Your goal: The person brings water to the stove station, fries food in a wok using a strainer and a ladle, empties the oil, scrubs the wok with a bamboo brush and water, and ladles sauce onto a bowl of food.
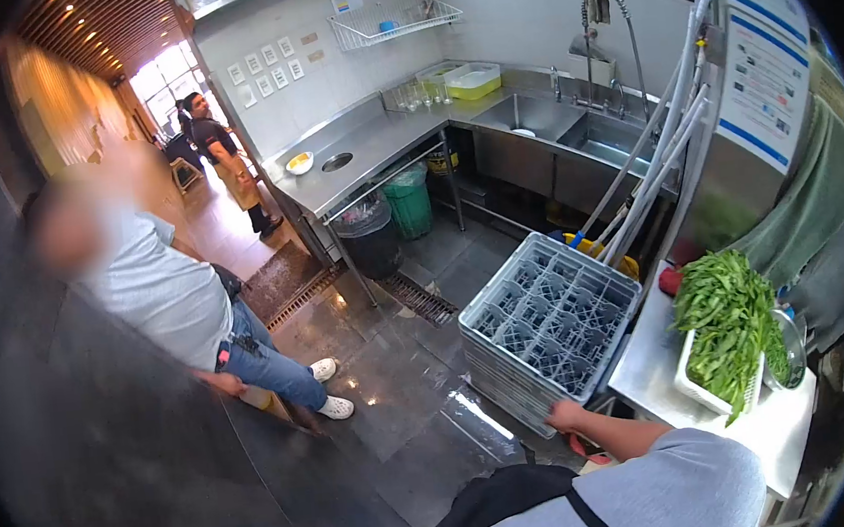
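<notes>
My right hand [564, 417] reaches forward from a grey sleeve, its fingers curled at the near corner of a stack of grey glass racks [550, 317]. The top rack is divided into small square compartments. Just below the hand a red strap [584, 450] shows; whether the hand touches it I cannot tell. My left hand is out of view. Right of the stack, a steel table [632, 371] carries a white basket [706, 389] heaped with leafy greens [730, 317] and a metal bowl [794, 346].
A person in a grey shirt [173, 285] stands at left; another person [222, 155] is in the doorway. Long poles [657, 138] lean beside the stack. Beyond are a steel sink [520, 119], a green bin [409, 204] and a black bin [370, 243]. The tiled floor [397, 436] looks wet.
</notes>
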`<state>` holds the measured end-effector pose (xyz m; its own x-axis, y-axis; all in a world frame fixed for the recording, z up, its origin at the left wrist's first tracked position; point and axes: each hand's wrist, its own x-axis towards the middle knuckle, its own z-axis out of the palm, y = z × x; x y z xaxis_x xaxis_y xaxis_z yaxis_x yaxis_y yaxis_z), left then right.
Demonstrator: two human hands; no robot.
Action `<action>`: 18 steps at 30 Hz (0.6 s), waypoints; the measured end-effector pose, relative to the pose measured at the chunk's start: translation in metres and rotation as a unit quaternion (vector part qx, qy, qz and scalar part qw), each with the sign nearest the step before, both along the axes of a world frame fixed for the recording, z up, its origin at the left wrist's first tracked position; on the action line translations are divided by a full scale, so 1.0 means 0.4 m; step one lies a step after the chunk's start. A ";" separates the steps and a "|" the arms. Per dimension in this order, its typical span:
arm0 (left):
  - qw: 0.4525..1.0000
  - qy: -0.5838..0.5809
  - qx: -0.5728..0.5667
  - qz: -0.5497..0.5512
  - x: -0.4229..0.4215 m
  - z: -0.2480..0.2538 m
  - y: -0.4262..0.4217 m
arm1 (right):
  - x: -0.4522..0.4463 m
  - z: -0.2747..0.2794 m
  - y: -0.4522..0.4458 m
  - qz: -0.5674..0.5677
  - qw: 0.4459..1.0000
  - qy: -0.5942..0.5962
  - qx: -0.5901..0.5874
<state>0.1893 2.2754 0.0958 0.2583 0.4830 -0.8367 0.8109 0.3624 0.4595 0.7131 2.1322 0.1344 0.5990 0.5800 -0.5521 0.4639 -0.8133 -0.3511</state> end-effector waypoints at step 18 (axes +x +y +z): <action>0.890 0.002 0.203 -0.408 0.999 -0.085 1.335 | 0.266 -0.224 0.204 -0.004 0.969 0.245 0.035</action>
